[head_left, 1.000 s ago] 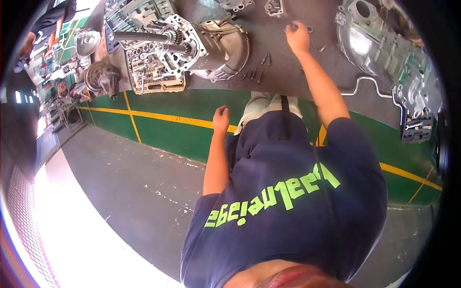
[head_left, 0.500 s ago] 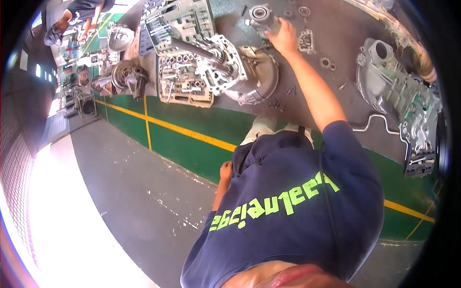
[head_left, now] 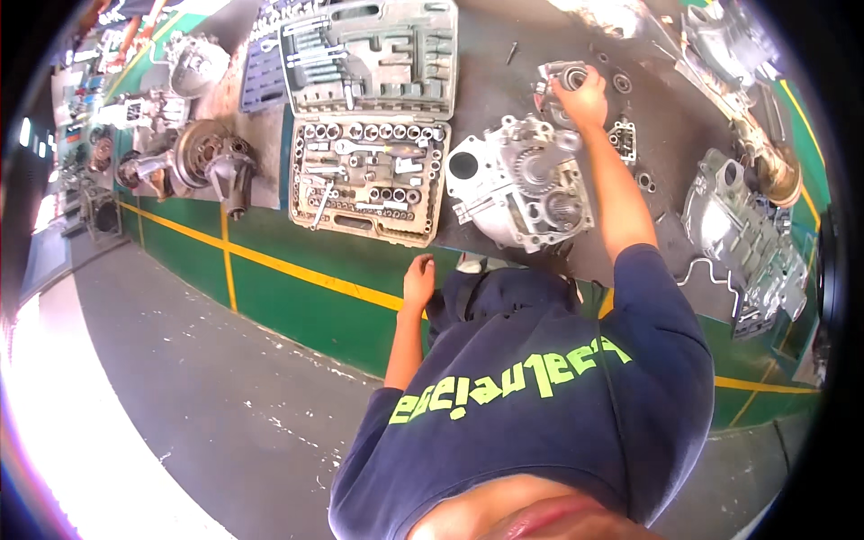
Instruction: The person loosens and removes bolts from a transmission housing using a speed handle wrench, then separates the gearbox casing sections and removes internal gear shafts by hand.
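My right hand [head_left: 583, 97] reaches out over the bench, its fingers curled onto a small metal housing with a round bearing [head_left: 551, 97] in it. The housing stays among other parts at the far side; the palm hides some of it. Nearer to me, beside my right forearm, sits a large silver gearbox casing [head_left: 481, 202] with gears [head_left: 540, 169] in its open face. My left hand [head_left: 419, 281] hangs low in front of the bench edge, fingers loosely curled, with nothing visible in it. A flat metal cover plate [head_left: 623, 141] lies right of my right wrist.
An opened socket tool case [head_left: 439, 193] lies left of the casing. Further left stands a rusty axle assembly [head_left: 196, 155]. To the right are another silver casing [head_left: 720, 211], a bent metal rod [head_left: 697, 263] and loose rings [head_left: 644, 182]. Another person's arms show at the upper left.
The view has shifted, so the whole tool case shows and the gearbox casing appears further right. My right hand has gone from the housing's side to its top, over the bearing.
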Demonstrator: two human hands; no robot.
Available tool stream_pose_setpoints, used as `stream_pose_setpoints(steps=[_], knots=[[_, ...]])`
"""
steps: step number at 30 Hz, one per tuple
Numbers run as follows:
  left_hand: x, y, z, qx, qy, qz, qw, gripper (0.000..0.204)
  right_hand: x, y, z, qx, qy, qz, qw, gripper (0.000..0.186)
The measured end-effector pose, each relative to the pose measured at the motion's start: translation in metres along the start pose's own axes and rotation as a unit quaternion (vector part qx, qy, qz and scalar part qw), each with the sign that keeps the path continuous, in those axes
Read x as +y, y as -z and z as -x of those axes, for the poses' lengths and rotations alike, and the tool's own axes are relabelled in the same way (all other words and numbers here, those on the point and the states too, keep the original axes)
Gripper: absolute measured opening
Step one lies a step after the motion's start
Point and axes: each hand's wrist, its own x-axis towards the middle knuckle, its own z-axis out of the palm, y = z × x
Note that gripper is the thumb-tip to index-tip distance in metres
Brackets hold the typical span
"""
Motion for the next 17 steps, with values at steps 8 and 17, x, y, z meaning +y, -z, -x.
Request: stream_pose_setpoints(steps=[8,17], knots=[[-0.002,0.027,-0.023,-0.149,0.007,-0.045,0.988,0.032,0.008,0.022,0.020,0.133,0.046,-0.001,0.990,0.080],[0.095,0.045,-0.054,-0.220,-0.089,-0.070,0.969,0.034,-0.030,0.177,0.050,0.150,0.026,-0.162,0.975,0.064]])
